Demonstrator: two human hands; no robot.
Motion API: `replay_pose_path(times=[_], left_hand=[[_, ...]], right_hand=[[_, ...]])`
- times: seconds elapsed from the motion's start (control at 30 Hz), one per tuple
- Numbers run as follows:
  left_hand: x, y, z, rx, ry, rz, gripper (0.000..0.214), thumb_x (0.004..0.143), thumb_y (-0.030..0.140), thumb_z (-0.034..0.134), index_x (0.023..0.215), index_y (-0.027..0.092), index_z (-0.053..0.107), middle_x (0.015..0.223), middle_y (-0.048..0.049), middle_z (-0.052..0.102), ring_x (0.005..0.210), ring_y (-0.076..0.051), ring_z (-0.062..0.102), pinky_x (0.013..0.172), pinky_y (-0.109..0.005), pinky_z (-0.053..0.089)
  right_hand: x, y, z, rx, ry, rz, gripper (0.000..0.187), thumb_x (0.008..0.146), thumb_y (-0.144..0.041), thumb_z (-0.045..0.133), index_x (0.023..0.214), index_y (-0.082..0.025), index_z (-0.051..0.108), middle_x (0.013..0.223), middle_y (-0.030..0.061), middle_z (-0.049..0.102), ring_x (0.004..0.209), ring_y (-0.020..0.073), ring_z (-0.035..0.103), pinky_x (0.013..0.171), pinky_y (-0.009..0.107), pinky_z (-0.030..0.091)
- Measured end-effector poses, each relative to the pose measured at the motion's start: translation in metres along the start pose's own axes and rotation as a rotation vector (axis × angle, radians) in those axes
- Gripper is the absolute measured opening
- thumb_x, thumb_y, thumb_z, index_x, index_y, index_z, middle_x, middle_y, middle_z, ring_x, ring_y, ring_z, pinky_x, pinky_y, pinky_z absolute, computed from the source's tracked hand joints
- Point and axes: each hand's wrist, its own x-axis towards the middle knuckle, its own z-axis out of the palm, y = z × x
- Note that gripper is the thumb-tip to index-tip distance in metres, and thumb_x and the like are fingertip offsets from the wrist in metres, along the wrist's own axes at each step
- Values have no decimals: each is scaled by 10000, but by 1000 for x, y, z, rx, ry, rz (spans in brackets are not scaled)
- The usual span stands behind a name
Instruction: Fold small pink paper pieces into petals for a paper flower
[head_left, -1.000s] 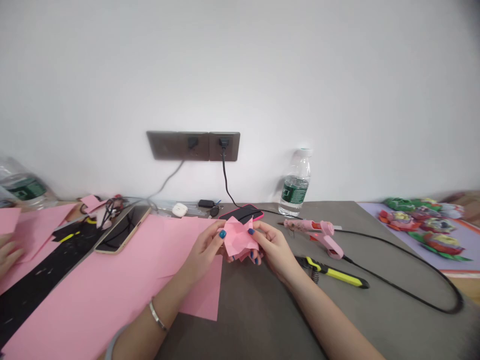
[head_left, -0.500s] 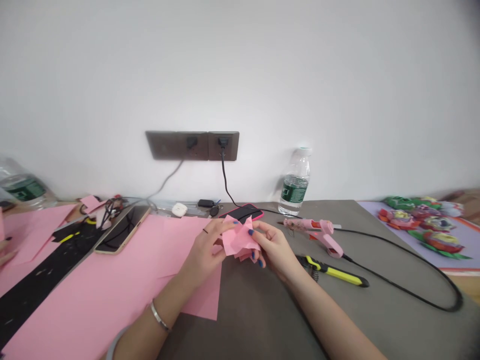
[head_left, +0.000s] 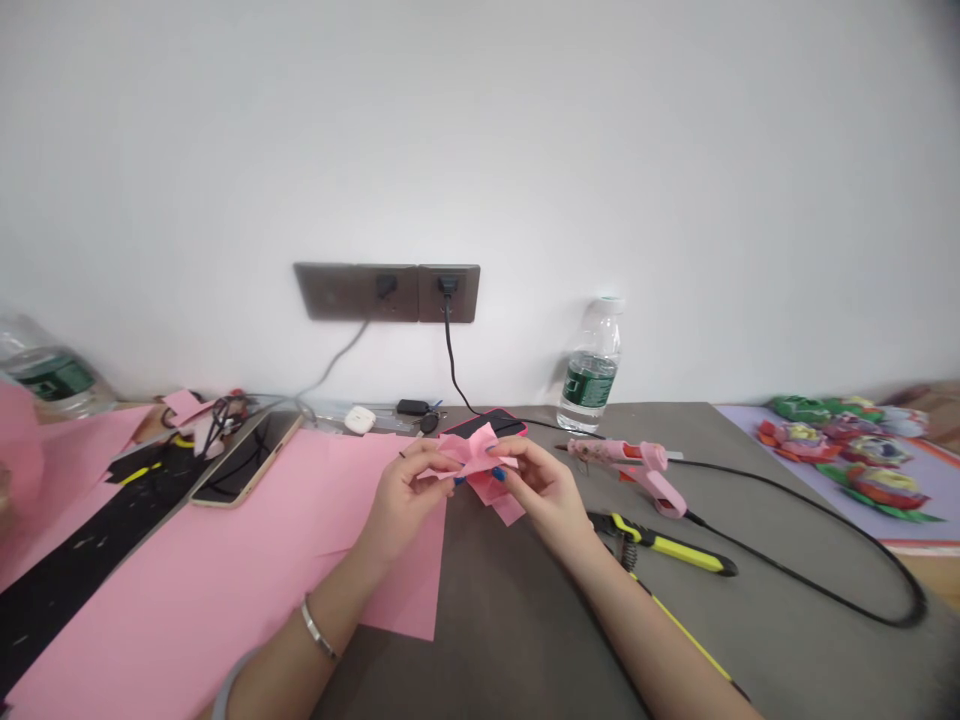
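Observation:
Above the grey table mat, both hands pinch a folded pink paper flower [head_left: 487, 455] with pointed petals. My left hand [head_left: 409, 495] grips its left side between thumb and fingertips. On the right side, my right hand [head_left: 544, 490] has thumb and fingers closed on a petal; the paper hides some fingertips. Behind the flower lies a phone with a pink edge [head_left: 504, 424], partly covered. To the left are pink paper sheets [head_left: 225, 560]. A pink glue gun [head_left: 626, 458] and yellow-handled pliers [head_left: 686, 550] rest to the right.
A water bottle [head_left: 590, 375] stands against the wall, and a phone [head_left: 247, 460] lies on the left. The glue gun's black cord [head_left: 810, 578] loops across the right side. Colourful paper flowers [head_left: 874, 450] sit at far right. Pink paper [head_left: 19, 445] is raised at far left.
Both hands have turned the paper flower, and its lower petals now hang to the right. My left fingers have drawn into a pinch. At far left, pink paper has been lifted.

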Motion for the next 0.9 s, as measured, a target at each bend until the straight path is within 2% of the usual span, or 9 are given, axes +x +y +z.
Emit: replay_pose_path(times=[0.1,0.17,0.27,0.4,0.57,0.73,0.83,0.9], left_hand=[[-1,1,1,64,-19,5,74,739,162,655,768,182,720,891,-53,600,884,-187,599,681,-263,542],[-3,2,2,118,-55,8,88,756,149,640,761,184,720,867,-50,594,884,-187,600,715,-274,539],[-4,3,3,201,-110,9,122,782,139,605,780,182,719,839,-41,570,817,-170,594,690,-265,535],[-4,3,3,190,-116,-1,146,818,168,577,871,167,713,905,-55,578,776,-154,594,666,-264,539],[-1,3,0,12,-161,-50,158,860,223,556,938,182,686,1075,-84,575,962,-198,590,736,-291,561],[-2,9,0,46,-270,-11,128,830,166,573,863,193,693,924,-51,559,882,-173,563,741,-275,515],[-3,14,1,52,-281,21,97,808,160,593,817,180,687,883,-52,544,868,-179,560,779,-303,506],[-3,16,2,46,-266,23,90,787,147,594,798,175,678,909,-67,544,938,-208,561,778,-310,513]], right_hand=[[2,1,0,-7,20,-51,182,814,-399,691,826,-217,683,888,65,646,854,208,606,721,311,501],[2,3,0,-16,27,-52,168,812,-384,697,810,-217,692,858,62,639,800,196,596,662,296,489],[2,5,-1,-33,31,-28,162,804,-375,706,793,-214,690,821,51,620,726,178,572,594,275,465],[3,4,-5,-31,23,-30,182,807,-389,702,791,-208,690,832,50,614,756,182,569,629,277,466],[3,-3,-10,-65,-96,18,221,846,-428,654,845,-209,682,890,57,622,821,198,572,713,294,475],[2,-12,-9,-100,-228,-40,182,902,-377,599,913,-236,714,894,55,612,869,202,559,775,308,464],[2,-16,-9,-120,-255,-47,229,911,-396,582,871,-232,736,879,57,599,865,208,560,787,322,460],[1,-18,-9,-125,-255,-49,260,909,-418,578,861,-226,746,881,59,592,848,208,559,774,325,460]])
